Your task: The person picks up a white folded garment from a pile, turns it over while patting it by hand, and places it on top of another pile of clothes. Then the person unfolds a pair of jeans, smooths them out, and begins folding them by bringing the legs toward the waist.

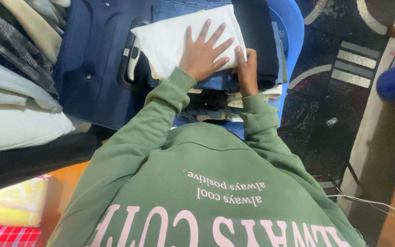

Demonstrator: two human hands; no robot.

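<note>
1. While the left hand (202, 52) lies flat with fingers spread on the folded white garment (179, 36), the right hand (247, 71) curls around the near right edge of that same garment, thumb on top and fingers tucked under, so it is closed on the cloth.
2. That white piece sits on top of a stack of folded clothes (216, 98), denim and dark layers showing beneath it, all piled on a blue plastic chair (291, 32). A navy suitcase (92, 59) stands just beside the stack on the left, its handle touching the white fold.
3. To do this well, I judge the flat palm should press evenly across the middle, so that the fold stays crisp and the layers below do not slide.
4. The gripping hand would best hold the edge square with the pieces underneath; the white fold looks slightly skewed toward the suitcase, so a small nudge to the right seems called for.
5. One risk is the tall stack leaning off the chair's front; light, downward pressure is safer than a push forward.
6. Bedding (14, 119) lies piled well to the left, apart from the stack.
</note>
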